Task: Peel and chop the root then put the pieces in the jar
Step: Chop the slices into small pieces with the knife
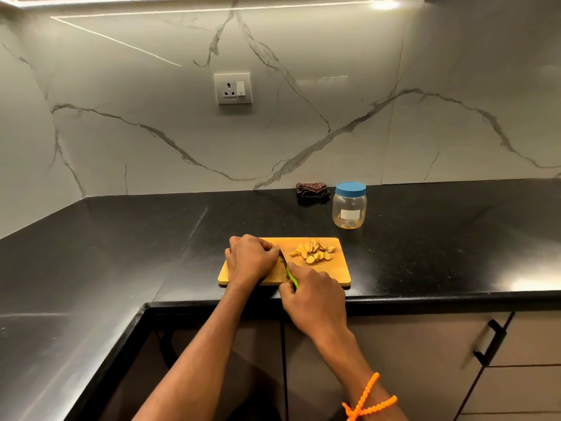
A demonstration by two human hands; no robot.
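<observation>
The right hand (314, 299) has its fingers curled round the green handle of a small knife (287, 271), whose blade runs forward to just beside the left fingers. The left hand (250, 259) rests knuckles-up on the wooden cutting board (334, 273), fingers curled under; whatever piece of root they pin is hidden beneath them. Just right of the blade tip lies a heap of chopped root slices (314, 253), yellow inside. Beyond those, on the black bench (121, 238), stands a clear plastic jar (349, 206), its blue lid on. A folded dark cloth (312, 190) lies near its left.
</observation>
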